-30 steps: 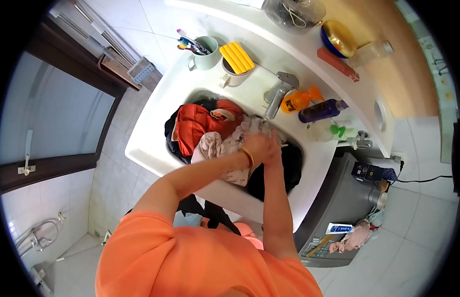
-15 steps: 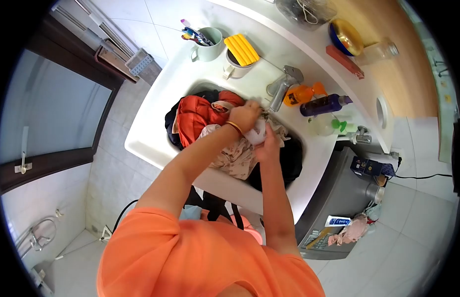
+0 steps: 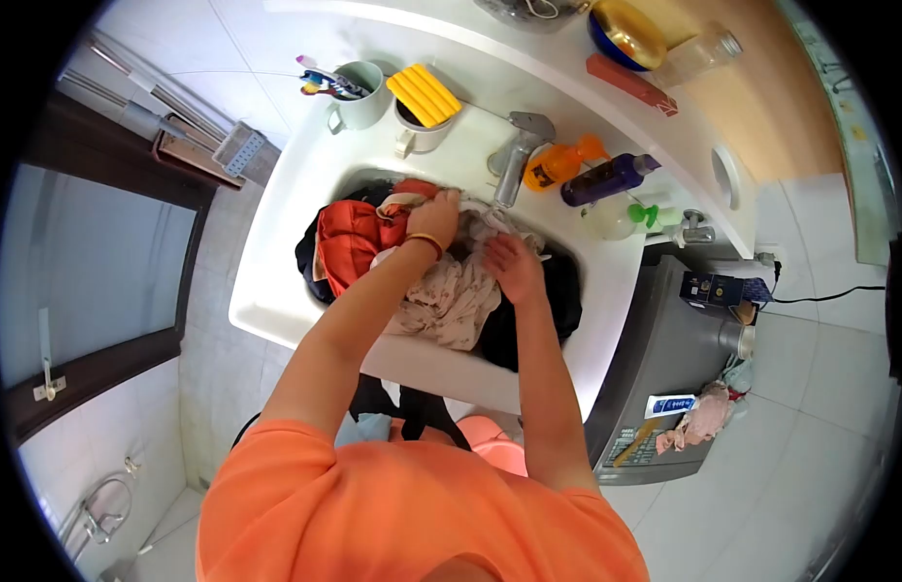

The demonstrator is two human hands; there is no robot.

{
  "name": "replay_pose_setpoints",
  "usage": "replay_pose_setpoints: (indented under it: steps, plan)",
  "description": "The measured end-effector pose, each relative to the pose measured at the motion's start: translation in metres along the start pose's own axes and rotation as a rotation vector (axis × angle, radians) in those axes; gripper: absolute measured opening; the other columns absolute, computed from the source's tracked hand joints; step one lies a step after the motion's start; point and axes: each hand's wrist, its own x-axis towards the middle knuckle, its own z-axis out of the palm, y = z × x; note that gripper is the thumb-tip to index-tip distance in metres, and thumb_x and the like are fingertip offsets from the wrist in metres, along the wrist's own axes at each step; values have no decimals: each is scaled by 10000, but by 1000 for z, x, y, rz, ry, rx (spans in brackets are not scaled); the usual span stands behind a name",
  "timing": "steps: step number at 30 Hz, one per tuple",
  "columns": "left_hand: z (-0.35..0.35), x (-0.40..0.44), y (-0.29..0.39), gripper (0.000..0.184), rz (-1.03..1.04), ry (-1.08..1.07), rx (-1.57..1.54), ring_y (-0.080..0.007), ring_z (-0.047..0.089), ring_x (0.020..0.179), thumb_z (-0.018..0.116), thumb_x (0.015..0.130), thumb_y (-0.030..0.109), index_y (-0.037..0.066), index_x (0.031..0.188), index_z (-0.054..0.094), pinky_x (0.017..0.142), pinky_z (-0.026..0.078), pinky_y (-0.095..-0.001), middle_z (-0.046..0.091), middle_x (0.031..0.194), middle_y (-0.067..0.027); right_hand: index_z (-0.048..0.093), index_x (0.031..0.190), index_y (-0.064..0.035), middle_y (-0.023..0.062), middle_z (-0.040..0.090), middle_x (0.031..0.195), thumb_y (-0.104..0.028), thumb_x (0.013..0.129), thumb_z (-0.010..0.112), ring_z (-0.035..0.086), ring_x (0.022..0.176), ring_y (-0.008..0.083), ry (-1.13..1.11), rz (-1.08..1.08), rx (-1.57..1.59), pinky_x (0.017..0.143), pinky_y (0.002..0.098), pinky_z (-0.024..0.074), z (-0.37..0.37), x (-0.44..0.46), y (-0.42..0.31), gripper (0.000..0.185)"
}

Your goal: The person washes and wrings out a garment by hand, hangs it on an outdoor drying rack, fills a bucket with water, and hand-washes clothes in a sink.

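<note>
A white sink holds wet clothes. My left hand, with a yellow band at the wrist, is closed on the pale patterned cloth near the sink's back edge. To its right, my right hand has its fingers apart, palm toward the same pale cloth, touching or just above it. A red-orange garment lies left of my left hand, over dark cloth. Black cloth fills the sink's right side. The metal faucet stands behind my hands.
Behind the sink stand a toothbrush cup, a mug under a yellow sponge, an orange bottle and a purple bottle. A grey washing machine is at the right, a pink basin below.
My hands have moved apart: the left is on the cloth further left, the right has opened. The pale bundle between them has dropped into the sink. The camera view has shifted slightly.
</note>
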Motion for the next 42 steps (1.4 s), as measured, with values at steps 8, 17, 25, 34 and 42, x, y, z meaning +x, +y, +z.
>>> replay_pose_setpoints:
  steps: [8, 17, 25, 34, 42]
  plan:
    - [-12, 6, 26, 228, 180, -166, 13, -292, 602, 786, 456, 810, 246, 74, 953, 502, 638, 490, -395, 603, 903, -141, 458, 1085, 13, 168, 500, 1070, -346, 832, 506, 506, 951, 271, 46, 134, 204, 809, 392, 441, -2, 8, 3, 442]
    - [-57, -104, 97, 242, 598, 111, -362, -284, 563, 529, 509, 770, 342, 107, 724, 541, 440, 431, -392, 569, 594, -87, 518, 1009, -39, 103, 571, 845, -326, 843, 489, 568, 697, 213, -254, 200, 428, 658, 312, 493, -16, 27, -12, 332]
    - [-2, -15, 35, 249, 236, 288, 31, -270, 567, 478, 477, 784, 296, 102, 652, 560, 429, 447, -362, 567, 540, -91, 489, 764, -89, 43, 480, 722, -269, 812, 533, 469, 642, 166, -699, 159, 395, 571, 296, 406, 10, 29, 30, 192]
    - [21, 8, 0, 232, 81, -57, 28, -327, 604, 715, 415, 837, 251, 64, 970, 448, 594, 482, -420, 602, 815, -180, 477, 954, -19, 120, 552, 903, -226, 781, 558, 538, 808, 259, 281, -621, -1228, 683, 394, 417, -2, 31, 18, 281]
    - [11, -8, 37, 279, 87, 37, -308, -312, 591, 758, 504, 769, 282, 50, 915, 555, 649, 471, -401, 595, 896, -155, 434, 1156, -34, 115, 533, 1070, -318, 839, 508, 495, 989, 244, -44, 46, -35, 857, 358, 394, 26, 15, 4, 432]
